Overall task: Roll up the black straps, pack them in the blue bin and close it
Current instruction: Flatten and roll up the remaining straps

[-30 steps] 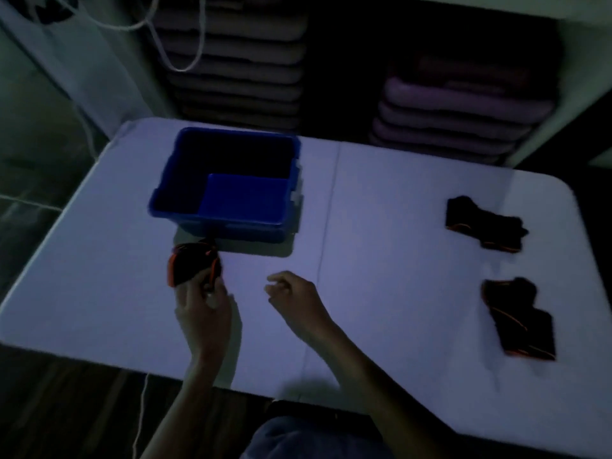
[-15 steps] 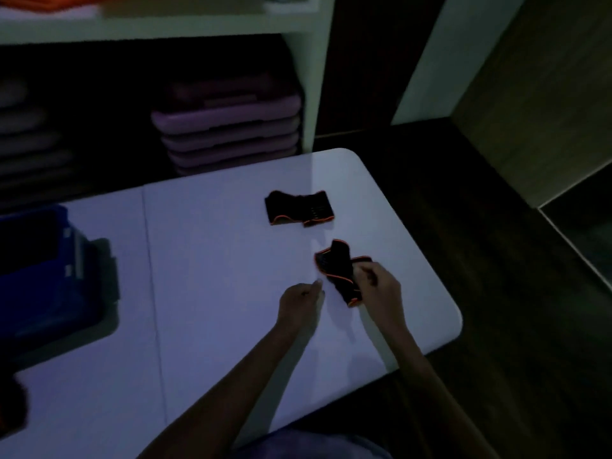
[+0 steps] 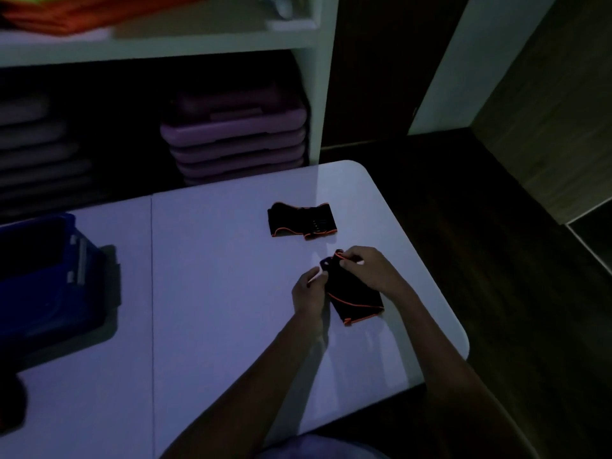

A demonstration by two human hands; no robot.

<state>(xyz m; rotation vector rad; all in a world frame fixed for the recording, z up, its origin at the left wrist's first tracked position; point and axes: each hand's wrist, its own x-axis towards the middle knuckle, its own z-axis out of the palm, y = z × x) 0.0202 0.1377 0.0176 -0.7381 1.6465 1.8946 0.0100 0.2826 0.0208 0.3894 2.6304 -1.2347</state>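
A black strap with orange edging [image 3: 356,298] lies flat near the table's right front corner. My left hand [image 3: 309,291] pinches its far left end and my right hand [image 3: 367,271] grips its far right end. A second black strap [image 3: 303,220] lies loose on the table just beyond them. The open blue bin [image 3: 49,276] stands at the left edge of the view. A rolled black strap [image 3: 11,405] sits dark at the far left, near the front of the table.
The white table [image 3: 215,309] ends in a rounded corner close to my right arm, with dark floor beyond. Behind the table a white shelf unit holds stacked purple cases [image 3: 235,144] and orange items [image 3: 82,11] on top.
My view swung right from the bin to the table's right end. My left hand let go of the rolled strap by the bin. Both hands now grip the near strap's far end.
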